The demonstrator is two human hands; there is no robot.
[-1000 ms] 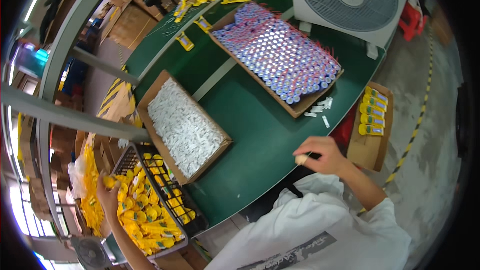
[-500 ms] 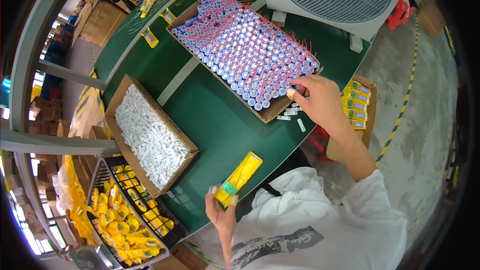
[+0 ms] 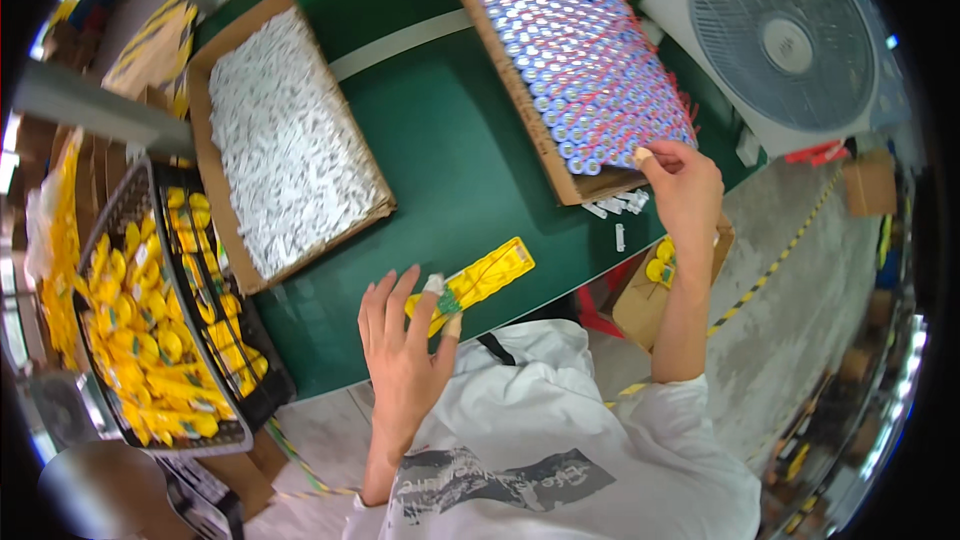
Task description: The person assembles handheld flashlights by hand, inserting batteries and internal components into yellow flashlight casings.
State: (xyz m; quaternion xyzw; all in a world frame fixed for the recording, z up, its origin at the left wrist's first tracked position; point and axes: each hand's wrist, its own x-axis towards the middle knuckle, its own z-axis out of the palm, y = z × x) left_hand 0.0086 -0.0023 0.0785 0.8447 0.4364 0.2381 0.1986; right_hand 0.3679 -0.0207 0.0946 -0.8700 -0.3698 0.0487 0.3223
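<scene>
My left hand (image 3: 405, 340) has thumb and index finger, both wearing finger covers, on either side of a long yellow plastic casing (image 3: 490, 275). A green circuit board (image 3: 448, 306) and dark wires show in the casing, which lies tilted over the green table; the other fingers are stretched out. At the near right corner of a cardboard tray (image 3: 540, 140) my right hand (image 3: 688, 190) is closed, fingertips pinched together, and what they hold is hidden. Rows of blue-purple battery cells (image 3: 570, 60) with red wires fill the tray.
Small white pieces fill a cardboard box (image 3: 385, 202) on the left; a few white pieces (image 3: 620, 235) lie near the tray. Yellow casings (image 3: 150, 340) crowd a black crate. A grey fan (image 3: 790, 40) stands at the right, above a lower box (image 3: 640, 315) with yellow parts.
The view has swung, so table items appear shifted. The left hand's free fingers have spread out beside the casing. My right hand remains at the tray's near corner, its fingers more curled.
</scene>
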